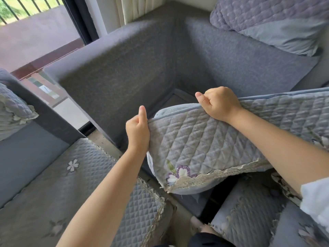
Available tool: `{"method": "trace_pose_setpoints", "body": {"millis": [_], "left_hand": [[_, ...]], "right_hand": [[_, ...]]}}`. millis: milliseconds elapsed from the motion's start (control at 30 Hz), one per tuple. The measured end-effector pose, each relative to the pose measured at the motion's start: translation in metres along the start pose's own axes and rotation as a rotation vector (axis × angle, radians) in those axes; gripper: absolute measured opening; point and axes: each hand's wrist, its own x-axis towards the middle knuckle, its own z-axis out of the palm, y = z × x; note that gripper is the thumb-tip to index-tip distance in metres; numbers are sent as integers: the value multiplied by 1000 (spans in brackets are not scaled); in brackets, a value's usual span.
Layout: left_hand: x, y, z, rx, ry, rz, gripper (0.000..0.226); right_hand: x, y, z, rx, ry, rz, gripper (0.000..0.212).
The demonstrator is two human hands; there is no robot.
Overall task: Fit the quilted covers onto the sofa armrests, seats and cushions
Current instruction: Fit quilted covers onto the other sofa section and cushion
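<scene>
- The left hand (138, 130) is closing its grip on the left end of the seat cushion (199, 139), thumb sticking up.
- The right hand (219, 104) is clutching the cushion's piped top edge.
- The cushion, wearing its quilted cover (222, 132) with a purple flower (178, 173), is hanging tilted above the bare grey sofa (124, 72) corner, beside the armrest.

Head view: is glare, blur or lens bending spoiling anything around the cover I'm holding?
Head view: daylight from the window washes out the top left; the armrest edge looks soft and bowed by the wide lens; the quilted cover and both hands stay sharp, evenly lit.
</scene>
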Motion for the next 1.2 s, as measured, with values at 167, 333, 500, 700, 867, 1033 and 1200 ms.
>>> {"method": "trace_pose_setpoints", "body": {"millis": [167,333,500,700,867,1033,1200], "left_hand": [[35,7,17,85,-90,12,38],[46,-2,15,140,-239,-50,60],[47,0,12,120,-221,-75,67],[23,0,7,114,-153,-60,59],[15,-26,-32,-16,-434,-181,33],[8,-44,-39,235,-546,-44,58],[27,-34,-27,431,-532,79,42]], "right_hand": [[-3,-5,-3,100,-58,69,48],[0,-6,-2,189,-140,186,56],[2,-10,-1,52,-231,53,58],[-9,-6,-12,97,-470,91,103],[-11,-13,-9,118,-407,83,49],[-6,-17,-13,112,-434,133,48],[-3,-16,-27,56,-609,222,63]]}}
